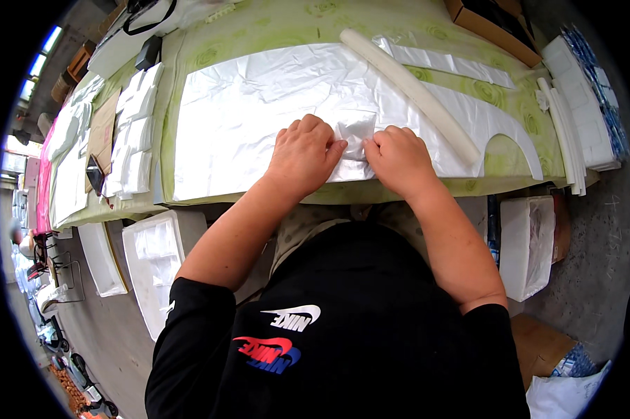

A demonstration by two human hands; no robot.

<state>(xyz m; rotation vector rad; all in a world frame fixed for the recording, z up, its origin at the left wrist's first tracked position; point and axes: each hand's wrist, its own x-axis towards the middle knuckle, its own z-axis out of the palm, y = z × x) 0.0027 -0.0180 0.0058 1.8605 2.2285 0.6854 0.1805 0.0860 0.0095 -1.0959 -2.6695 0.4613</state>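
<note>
Both hands are closed at the near edge of the table, on either side of a small folded piece of thin white plastic film. My left hand pinches its left side between thumb and curled fingers. Opposite it, my right hand grips the right side, the two thumbs a short gap apart. Underneath spreads a large white plastic sheet, creased and flat, with a curved cut-out at its right end. A long cream-coloured tube lies slantwise across that sheet, right of my hands.
A green patterned cloth covers the table. Stacks of folded white plastic line its left side, beside a cardboard piece. White bins stand below. An open cardboard box sits far right, near white rolls.
</note>
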